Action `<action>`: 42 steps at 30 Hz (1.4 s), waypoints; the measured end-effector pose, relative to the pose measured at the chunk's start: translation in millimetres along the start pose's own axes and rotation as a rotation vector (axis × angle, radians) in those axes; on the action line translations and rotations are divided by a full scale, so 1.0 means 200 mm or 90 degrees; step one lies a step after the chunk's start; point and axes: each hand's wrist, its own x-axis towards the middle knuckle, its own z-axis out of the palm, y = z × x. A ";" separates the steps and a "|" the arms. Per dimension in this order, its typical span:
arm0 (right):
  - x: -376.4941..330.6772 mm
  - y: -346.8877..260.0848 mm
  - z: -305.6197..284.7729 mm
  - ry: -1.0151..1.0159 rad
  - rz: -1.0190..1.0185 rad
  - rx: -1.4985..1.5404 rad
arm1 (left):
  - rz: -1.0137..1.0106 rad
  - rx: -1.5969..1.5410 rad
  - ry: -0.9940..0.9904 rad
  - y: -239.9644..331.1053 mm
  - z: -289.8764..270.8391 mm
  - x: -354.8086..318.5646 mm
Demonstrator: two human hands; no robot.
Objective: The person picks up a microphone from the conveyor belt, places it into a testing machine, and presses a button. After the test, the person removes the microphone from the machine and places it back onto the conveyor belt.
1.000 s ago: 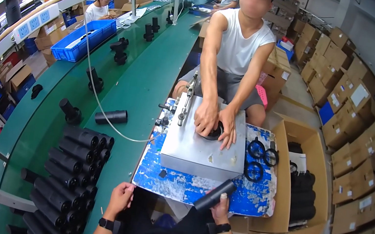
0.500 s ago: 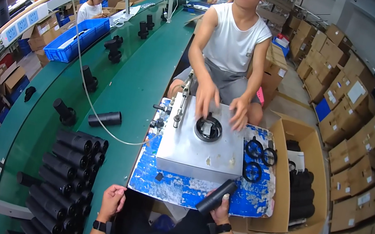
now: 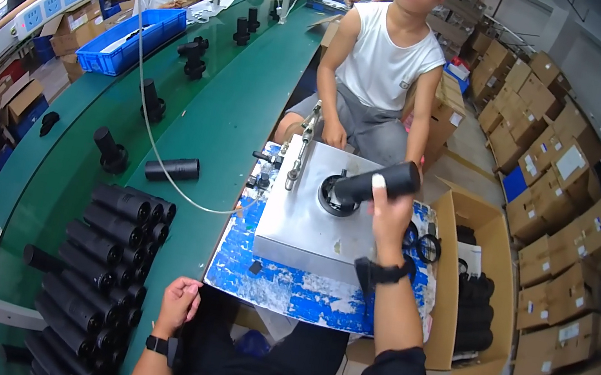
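Tube (image 3: 377, 183), one, black, gripped in the right hand (image 3: 388, 216) and held tilted, its lower end at the single round socket (image 3: 334, 197) on the grey metal block (image 3: 315, 218), right of centre. Left hand (image 3: 179, 302) rests near the belt's (image 3: 224, 119) near edge, loosely curled, holding nothing; stack of black tubes (image 3: 102, 258) on the belt just left of it, too many overlapping to count, cut off at the bottom. Opposite, a seated person's (image 3: 384, 66) hands touch the block's far edge; one carton (image 3: 465, 294) on the right, contents dark and unclear.
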 end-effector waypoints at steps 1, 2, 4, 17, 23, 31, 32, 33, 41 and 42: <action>0.06 0.05 0.02 0.008 -0.005 -0.027 | 0.001 -0.005 -0.001 -0.01 0.01 0.01; 0.09 0.10 0.02 0.023 -0.079 -0.082 | 0.003 -0.006 -0.008 -0.02 0.02 0.02; 0.13 0.15 0.07 0.042 -0.227 -0.177 | 0.010 -0.005 -0.007 -0.02 0.01 0.01; 0.07 0.15 0.10 -0.046 -0.199 -0.284 | 0.004 -0.027 -0.011 -0.02 0.00 0.00; 0.04 0.16 0.13 -0.022 -0.247 -0.221 | 0.004 -0.033 -0.032 -0.01 -0.02 0.00; -0.02 0.03 0.19 -0.098 -0.208 -0.404 | -0.013 -0.031 -0.019 -0.01 -0.02 -0.01; -0.01 0.03 0.19 -0.107 -0.193 -0.411 | -0.012 -0.030 -0.017 -0.01 -0.03 -0.02; 0.02 0.07 0.17 -0.110 -0.192 -0.413 | -0.014 -0.033 -0.016 0.00 -0.02 -0.01; 0.09 0.18 0.17 -0.142 -0.171 -0.410 | -0.010 -0.012 -0.027 0.01 -0.02 0.00; 0.09 0.18 0.18 -0.134 -0.143 -0.384 | -0.012 -0.011 -0.021 0.01 -0.02 0.00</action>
